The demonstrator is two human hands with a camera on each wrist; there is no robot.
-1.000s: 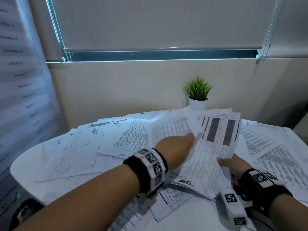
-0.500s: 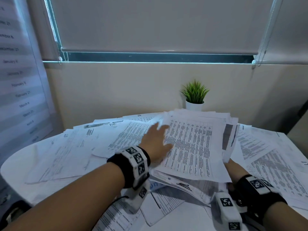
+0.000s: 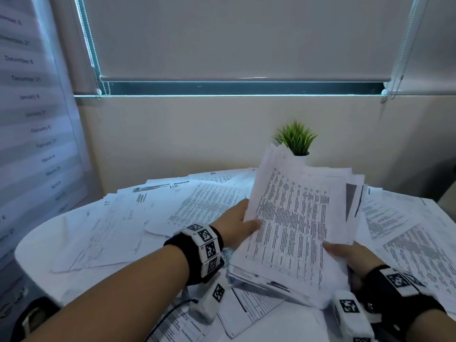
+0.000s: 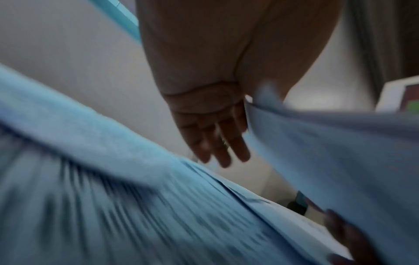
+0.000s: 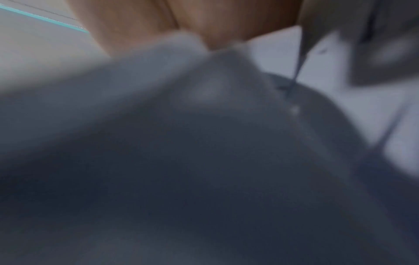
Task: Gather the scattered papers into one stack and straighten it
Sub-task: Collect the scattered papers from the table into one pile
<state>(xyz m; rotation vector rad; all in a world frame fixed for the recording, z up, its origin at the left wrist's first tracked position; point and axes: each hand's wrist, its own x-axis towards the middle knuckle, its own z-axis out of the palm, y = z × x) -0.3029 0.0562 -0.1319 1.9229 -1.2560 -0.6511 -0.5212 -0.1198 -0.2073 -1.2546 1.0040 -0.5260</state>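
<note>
Paper stack (image 3: 293,233) hiding right fingers

Left hand (image 3: 238,224) thumb-over grip; right hand (image 3: 350,256) clasping from below, both forearms extended.

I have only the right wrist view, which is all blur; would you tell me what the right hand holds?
Observer: The right hand grips the near right corner of a paper bundle, thumb on top.
Operator: And the left hand?
Observer: The left hand pinches the bundle's left edge.
Operator: Is everything gathered?
Observer: No, many loose sheets lie spread over the table.
</note>
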